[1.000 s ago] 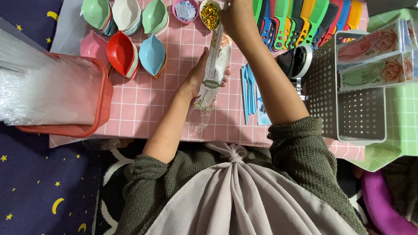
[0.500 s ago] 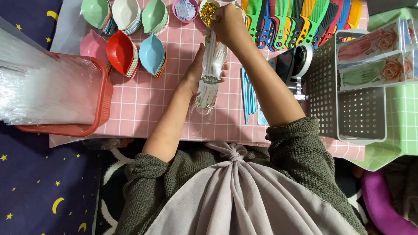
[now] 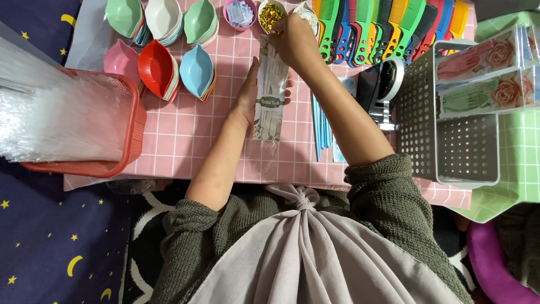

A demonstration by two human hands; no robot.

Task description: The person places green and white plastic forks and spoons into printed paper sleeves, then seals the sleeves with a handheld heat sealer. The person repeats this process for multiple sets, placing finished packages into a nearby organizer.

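Near the middle of the pink table (image 3: 185,141), a clear packet (image 3: 269,95) lies lengthwise, the left hand (image 3: 248,93) flat along its side. The right hand (image 3: 292,39) pinches its far end beside the gold-filled bowl (image 3: 272,14). Filling seems underway; closing the top needs a firm pinch.

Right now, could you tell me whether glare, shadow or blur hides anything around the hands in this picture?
Head view: the light is even and soft, with only faint shadows under the forearms; the clear bags in the red basket glare white; the clear packet under the left hand shows mild sheen; the right hand looks sharp; edges bend slightly from wide-angle distortion.
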